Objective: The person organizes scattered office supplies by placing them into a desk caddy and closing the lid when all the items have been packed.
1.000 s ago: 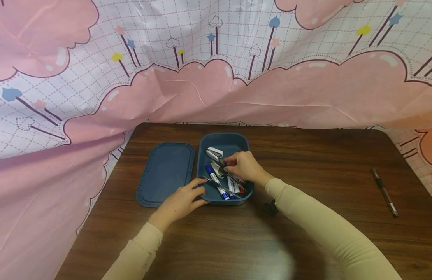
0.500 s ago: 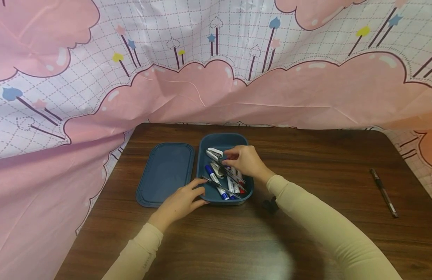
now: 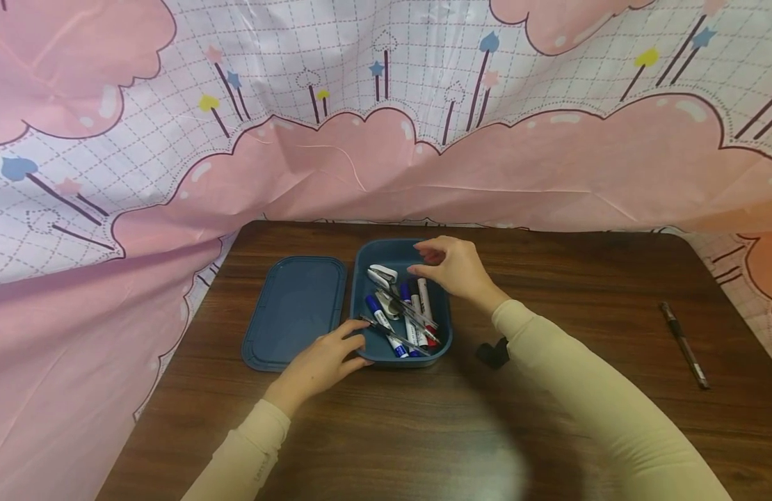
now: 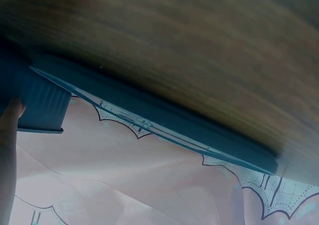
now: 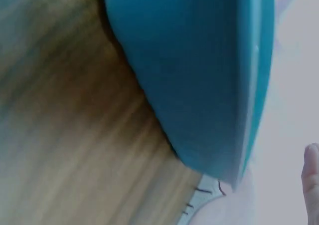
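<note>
In the head view a dark blue plastic box point(image 3: 448, 306) stands on the table. Inside lie several markers, among them a blue-capped marker point(image 3: 386, 325), a red-ended marker point(image 3: 425, 300) and clear pens point(image 3: 413, 311). A white stapler point(image 3: 382, 275) sits toward the box's left wall. My left hand point(image 3: 320, 362) touches the box's front left corner with spread, slightly bent fingers; the left wrist view shows a finger point(image 4: 16, 108) against the outer wall. Above the right rim hovers my right hand point(image 3: 457, 271), thumb and fingers apart, with nothing visible between them.
Left of the box lies a matching flat blue lid point(image 3: 295, 313). A dark pen point(image 3: 684, 344) rests far to the right on the wooden table point(image 3: 580, 299). A patterned pink and white cloth point(image 3: 517, 167) hangs behind the table. A small black object point(image 3: 492, 353) is under the right wrist.
My right hand has risen away from the markers, moving back and to the right, and uncovers more of their upper ends. The left hand stays at the box corner.
</note>
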A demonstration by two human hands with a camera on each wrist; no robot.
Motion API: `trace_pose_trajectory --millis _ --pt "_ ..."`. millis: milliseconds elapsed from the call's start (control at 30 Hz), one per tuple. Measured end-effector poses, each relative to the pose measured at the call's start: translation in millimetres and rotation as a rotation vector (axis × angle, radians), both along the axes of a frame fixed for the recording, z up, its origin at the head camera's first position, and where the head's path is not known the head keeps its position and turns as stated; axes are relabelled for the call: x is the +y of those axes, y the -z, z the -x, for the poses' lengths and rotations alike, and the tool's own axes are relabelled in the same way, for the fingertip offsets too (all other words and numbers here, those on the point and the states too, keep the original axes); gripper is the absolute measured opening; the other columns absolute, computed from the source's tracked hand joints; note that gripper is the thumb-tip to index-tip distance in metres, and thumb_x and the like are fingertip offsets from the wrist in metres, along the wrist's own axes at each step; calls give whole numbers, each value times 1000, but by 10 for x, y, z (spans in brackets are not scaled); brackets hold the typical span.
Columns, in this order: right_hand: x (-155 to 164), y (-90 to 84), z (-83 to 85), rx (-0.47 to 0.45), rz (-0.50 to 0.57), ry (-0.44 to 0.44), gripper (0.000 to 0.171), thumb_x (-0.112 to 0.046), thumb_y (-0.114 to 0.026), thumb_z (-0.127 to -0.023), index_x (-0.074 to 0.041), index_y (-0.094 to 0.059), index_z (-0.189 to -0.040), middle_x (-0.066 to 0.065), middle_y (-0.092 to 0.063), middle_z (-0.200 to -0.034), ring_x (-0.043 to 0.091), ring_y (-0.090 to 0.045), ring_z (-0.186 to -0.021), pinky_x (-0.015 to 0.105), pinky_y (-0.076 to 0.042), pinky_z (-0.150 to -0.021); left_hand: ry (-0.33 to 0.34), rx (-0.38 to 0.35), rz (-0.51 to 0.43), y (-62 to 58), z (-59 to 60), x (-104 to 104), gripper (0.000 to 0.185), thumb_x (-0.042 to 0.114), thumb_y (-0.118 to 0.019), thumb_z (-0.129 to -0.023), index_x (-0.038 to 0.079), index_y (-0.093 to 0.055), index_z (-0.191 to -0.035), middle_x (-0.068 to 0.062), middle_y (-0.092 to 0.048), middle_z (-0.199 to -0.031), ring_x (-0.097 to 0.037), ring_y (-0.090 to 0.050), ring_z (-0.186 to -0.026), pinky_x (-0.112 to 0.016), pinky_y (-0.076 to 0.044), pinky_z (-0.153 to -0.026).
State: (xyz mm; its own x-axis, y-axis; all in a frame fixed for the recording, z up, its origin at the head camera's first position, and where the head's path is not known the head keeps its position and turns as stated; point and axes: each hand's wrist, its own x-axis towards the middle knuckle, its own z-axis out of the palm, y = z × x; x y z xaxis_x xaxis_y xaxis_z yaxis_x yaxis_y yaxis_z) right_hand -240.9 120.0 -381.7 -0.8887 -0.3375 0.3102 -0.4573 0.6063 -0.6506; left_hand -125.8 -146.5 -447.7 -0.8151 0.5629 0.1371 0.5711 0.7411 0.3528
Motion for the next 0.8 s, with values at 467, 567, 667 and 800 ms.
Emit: trace_pose_trajectory --millis 467,567,667,800 --pt "457 -375 100 58 66 175 46 -30 -84 -75 -7 -70 -113 12 -71 -107 28 -71 -93 43 -57 -83 3 8 -1 18 12 -6 15 32 -67 -91 20 -64 -100 -2 -48 -143 -9 -66 -79 -26 -55 -71" --pt "553 -457 107 63 81 206 47 -31 -84 -76 -7 -69 -114 13 -70 -110 29 -70 -95 44 -56 -85 7 16 -4 17 11 -5 15 31 -68 -91 19 -63 -100 -3 -49 -143 -10 -66 -79 -27 -55 -71" --pt "658 -534 109 60 85 236 49 -33 -82 -77 -7 -68 -116 13 -70 -113 29 -69 -99 44 -55 -86 7 24 -6 20 9 -4 16 31 -69 -90 19 -64 -99 -4 -49 -143 -10 -67 -80 -29 -55 -72" --pt "813 -633 97 46 96 288 51 -38 -80 -79 -9 -68 -119 12 -70 -115 27 -68 -101 29 -56 -82 6 28 -8 26 7 -4 16 31 -69 -90 19 -64 -99 -4 -50 -142 -11 -67 -82 -32 -56 -74"
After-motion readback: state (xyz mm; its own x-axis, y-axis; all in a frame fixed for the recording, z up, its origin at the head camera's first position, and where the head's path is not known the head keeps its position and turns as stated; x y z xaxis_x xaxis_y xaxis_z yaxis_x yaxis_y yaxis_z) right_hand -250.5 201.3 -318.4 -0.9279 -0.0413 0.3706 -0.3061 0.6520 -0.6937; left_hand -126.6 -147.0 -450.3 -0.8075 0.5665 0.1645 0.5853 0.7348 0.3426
